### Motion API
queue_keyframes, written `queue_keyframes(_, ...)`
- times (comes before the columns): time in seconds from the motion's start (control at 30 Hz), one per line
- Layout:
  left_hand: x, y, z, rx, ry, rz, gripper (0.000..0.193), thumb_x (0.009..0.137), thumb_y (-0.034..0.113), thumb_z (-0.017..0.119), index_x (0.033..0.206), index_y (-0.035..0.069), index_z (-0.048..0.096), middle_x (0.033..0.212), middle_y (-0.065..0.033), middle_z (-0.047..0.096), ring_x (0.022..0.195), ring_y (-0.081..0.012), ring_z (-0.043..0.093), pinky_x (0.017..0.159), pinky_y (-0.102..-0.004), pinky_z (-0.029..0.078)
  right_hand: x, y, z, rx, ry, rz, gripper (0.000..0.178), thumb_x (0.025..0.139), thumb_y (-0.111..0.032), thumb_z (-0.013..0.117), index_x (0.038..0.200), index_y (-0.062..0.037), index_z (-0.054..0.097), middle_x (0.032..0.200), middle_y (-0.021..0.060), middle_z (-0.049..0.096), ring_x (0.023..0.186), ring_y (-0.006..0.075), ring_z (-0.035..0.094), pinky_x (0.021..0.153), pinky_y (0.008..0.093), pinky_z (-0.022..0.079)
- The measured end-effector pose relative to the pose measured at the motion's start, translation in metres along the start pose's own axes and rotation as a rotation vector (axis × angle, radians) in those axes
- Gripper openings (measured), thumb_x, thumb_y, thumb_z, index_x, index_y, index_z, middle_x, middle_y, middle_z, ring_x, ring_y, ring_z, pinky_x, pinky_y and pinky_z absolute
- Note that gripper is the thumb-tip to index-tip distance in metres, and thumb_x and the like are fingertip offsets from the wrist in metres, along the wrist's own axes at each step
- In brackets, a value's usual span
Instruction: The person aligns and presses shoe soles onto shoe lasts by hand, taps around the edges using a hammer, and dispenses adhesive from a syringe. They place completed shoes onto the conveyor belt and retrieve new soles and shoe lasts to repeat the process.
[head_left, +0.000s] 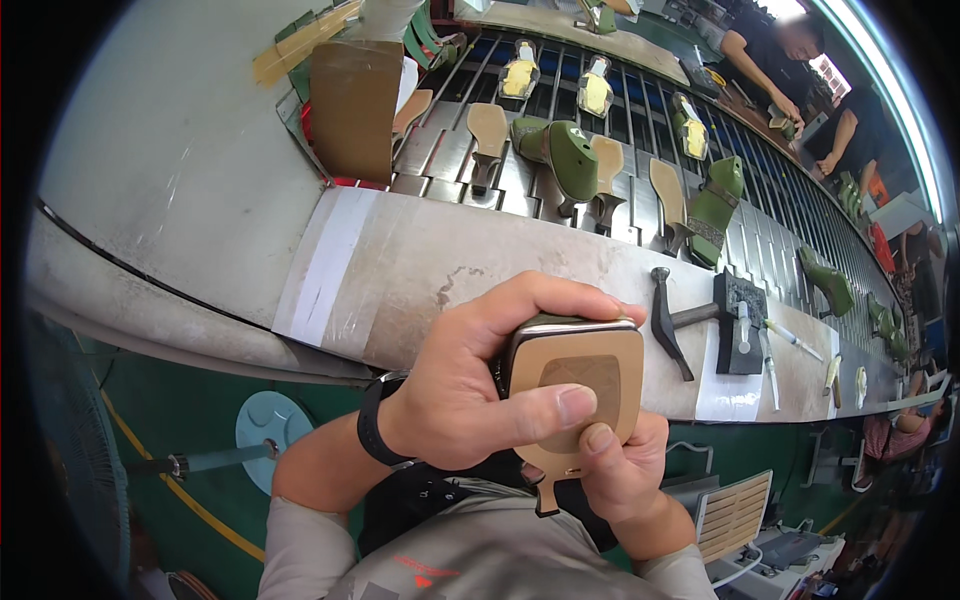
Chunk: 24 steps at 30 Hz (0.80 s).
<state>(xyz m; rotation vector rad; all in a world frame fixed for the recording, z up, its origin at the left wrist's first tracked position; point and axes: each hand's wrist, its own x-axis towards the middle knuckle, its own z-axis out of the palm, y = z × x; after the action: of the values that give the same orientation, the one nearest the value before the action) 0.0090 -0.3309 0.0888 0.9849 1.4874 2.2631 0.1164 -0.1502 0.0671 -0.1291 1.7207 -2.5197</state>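
Observation:
In front of my body I hold a heeled shoe with its tan sole [624, 365] facing up. The toe end points away from me and the heel end points toward my chest. My left hand [480, 375] wraps round the shoe's left side and toe, its thumb pressed flat on the sole. Near the heel end my right hand [625, 475] grips the shoe from the right, thumb on the sole's edge. A dark upper shows in a thin strip beneath the sole; the rest of it is hidden by my fingers and the sole.
Past the bench edge [410, 240] runs a slatted conveyor carrying green shoes [570, 160], tan heeled soles [488, 130] and shoes with yellowish bottoms [595, 88]. A hammer [662, 320], black block [738, 350] and brushes [795, 340] lie right. A cardboard piece [352, 110] stands left. Co-workers [770, 70] work across.

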Motion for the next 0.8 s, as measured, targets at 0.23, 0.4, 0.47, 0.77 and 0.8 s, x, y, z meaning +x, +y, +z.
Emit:
queue_keyframes(0.23,0.005,-0.001,0.002,-0.111,-0.029,-0.083,0.079,0.106,0.063,0.054,0.142,-0.007,0.054,0.145,-0.0374,0.059,0.141,-0.0396,0.059,0.114,-0.0472,0.051,0.000,-0.006,-0.007,0.053,0.010,0.049,0.042,0.112,-0.028,0.061,0.118,0.0118,0.070,0.102,0.0225,0.078,0.084,0.0257,0.078,0.071,0.0366,0.067)
queue_keyframes(0.4,0.034,-0.013,-0.013,-0.156,-0.075,-0.106,0.078,0.112,0.059,0.043,0.148,-0.010,0.053,0.150,-0.0306,0.059,0.139,-0.0340,0.060,0.116,-0.0454,0.049,0.021,-0.014,-0.024,0.064,-0.024,0.061,0.048,0.112,-0.033,0.059,0.123,0.0126,0.067,0.100,0.0229,0.077,0.080,0.0267,0.078,0.069,0.0371,0.067)
queue_keyframes(0.47,0.044,-0.022,-0.025,-0.243,-0.101,-0.125,0.081,0.111,0.060,0.046,0.153,-0.009,0.048,0.150,-0.0262,0.061,0.139,-0.0295,0.061,0.116,-0.0426,0.050,0.035,-0.019,-0.032,0.116,-0.034,0.088,0.050,0.113,-0.033,0.055,0.127,0.0144,0.063,0.101,0.0247,0.076,0.078,0.0278,0.078,0.066,0.0368,0.067)
queue_keyframes(0.77,0.053,-0.027,-0.033,0.121,-0.115,0.115,0.061,0.115,0.043,0.050,0.148,-0.008,0.057,0.138,-0.0161,0.071,0.122,-0.0169,0.070,0.104,-0.0306,0.055,0.045,-0.017,-0.041,0.222,-0.014,0.057,0.047,0.114,-0.027,0.052,0.129,0.0168,0.060,0.103,0.0265,0.075,0.078,0.0283,0.078,0.060,0.0366,0.068)
queue_keyframes(0.8,0.052,-0.026,-0.033,0.161,-0.110,0.136,0.059,0.115,0.041,0.052,0.149,-0.008,0.056,0.139,-0.0157,0.070,0.122,-0.0161,0.069,0.103,-0.0300,0.054,0.044,-0.018,-0.039,0.192,0.025,0.063,0.046,0.114,-0.027,0.052,0.129,0.0165,0.060,0.103,0.0264,0.075,0.078,0.0280,0.078,0.059,0.0365,0.068)
